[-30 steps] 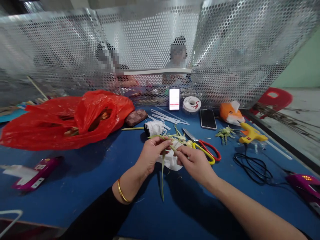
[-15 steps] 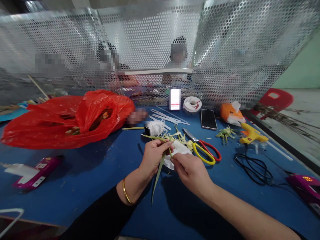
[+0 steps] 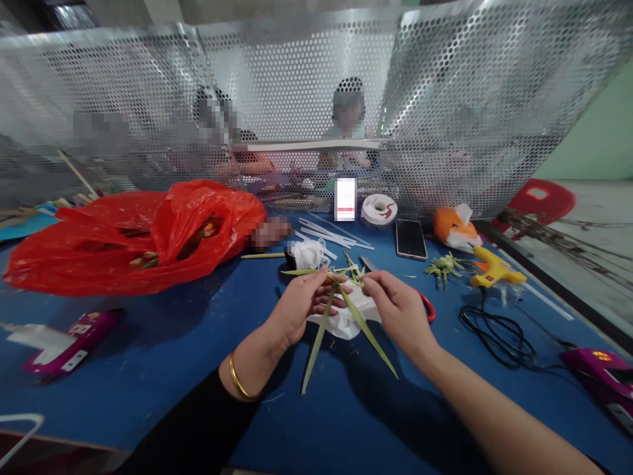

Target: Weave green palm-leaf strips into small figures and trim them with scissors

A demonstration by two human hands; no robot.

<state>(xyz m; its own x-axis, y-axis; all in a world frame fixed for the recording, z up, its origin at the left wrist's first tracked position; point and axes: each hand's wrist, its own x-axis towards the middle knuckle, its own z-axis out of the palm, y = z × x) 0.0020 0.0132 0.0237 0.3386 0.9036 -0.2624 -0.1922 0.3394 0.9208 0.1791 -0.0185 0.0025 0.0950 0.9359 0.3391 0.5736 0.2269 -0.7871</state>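
My left hand (image 3: 289,307) is closed on a bunch of long green leaf strips (image 3: 372,338), pinched where they cross. Two strips fan downward and another points left. To the right, my right hand (image 3: 403,313) has its thumb and forefinger pressed together beside the crossing; what lies in that pinch is too small to make out. Under the hands sits a crumpled white sheet (image 3: 349,323) with pale green scraps behind it. A pair of scissors (image 3: 428,307) is mostly covered by my right hand, with part of a red handle and the blade tip showing.
A red plastic bag (image 3: 133,231) fills the left side of the blue table (image 3: 198,369). At the back are white strips (image 3: 336,234), a ribbon spool (image 3: 379,210) and a phone (image 3: 411,239). A yellow glue gun (image 3: 497,269) with black cable lies right. People sit behind the perforated screen (image 3: 297,79).
My right hand has moved away from the left, up and to the right, over the scissors. A second strip now hangs down to the right, and my left fingers have spread beneath the crossing.
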